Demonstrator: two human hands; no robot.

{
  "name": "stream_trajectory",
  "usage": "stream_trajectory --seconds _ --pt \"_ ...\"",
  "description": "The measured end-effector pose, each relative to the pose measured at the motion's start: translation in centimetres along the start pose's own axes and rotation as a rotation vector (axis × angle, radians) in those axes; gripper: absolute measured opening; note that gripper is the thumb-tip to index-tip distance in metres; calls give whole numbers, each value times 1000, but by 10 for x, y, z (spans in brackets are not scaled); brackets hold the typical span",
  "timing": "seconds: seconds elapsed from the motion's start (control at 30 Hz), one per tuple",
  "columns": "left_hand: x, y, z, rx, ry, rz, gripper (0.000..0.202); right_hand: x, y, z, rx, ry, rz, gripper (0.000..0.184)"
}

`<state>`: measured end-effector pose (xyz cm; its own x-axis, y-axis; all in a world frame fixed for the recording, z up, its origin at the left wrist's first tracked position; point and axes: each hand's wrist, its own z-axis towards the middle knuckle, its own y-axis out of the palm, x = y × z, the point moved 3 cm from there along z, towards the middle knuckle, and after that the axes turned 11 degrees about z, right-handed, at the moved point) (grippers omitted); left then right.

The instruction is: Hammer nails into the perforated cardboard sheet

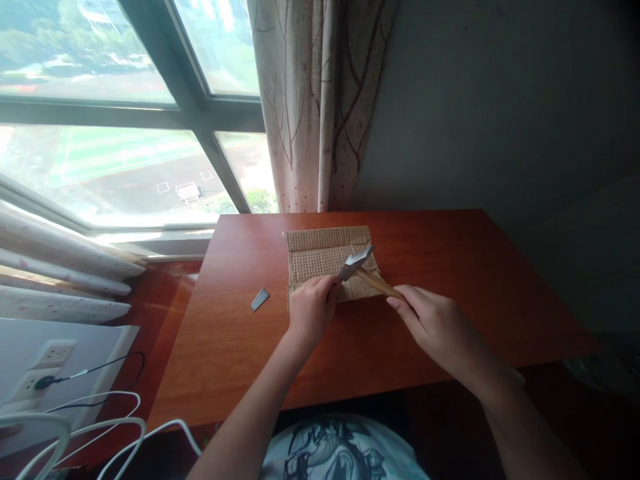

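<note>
My right hand (433,317) is closed around the wooden handle of a hammer (377,281). The hammer's grey metal head is over a piece of brown cardboard (320,263) dotted with rows of small marks or holes. Close against the head, my left hand (313,303) is closed at the cardboard's near edge, thumb and fingers pinched together. Whatever that pinch holds is hidden behind the fingers and the hammer head. Left of the cardboard, several thin grey metal rods, which look like nails (260,300), lie side by side.
All this is on a reddish-brown wooden table (225,360). A window (125,153) and patterned curtains (320,107) stand beyond and to the left. White cables (125,423) loop near the table's lower left corner, below a wall socket (55,353) with a black plug.
</note>
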<state>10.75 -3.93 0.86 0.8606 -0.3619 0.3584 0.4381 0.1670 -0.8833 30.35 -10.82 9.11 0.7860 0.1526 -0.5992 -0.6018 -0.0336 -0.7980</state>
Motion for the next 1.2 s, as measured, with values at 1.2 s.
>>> stream_trajectory --seconds 1.2 --pt "-2 -14 -8 -58 130 89 20 -2 3 -7 83 -43 11 24"
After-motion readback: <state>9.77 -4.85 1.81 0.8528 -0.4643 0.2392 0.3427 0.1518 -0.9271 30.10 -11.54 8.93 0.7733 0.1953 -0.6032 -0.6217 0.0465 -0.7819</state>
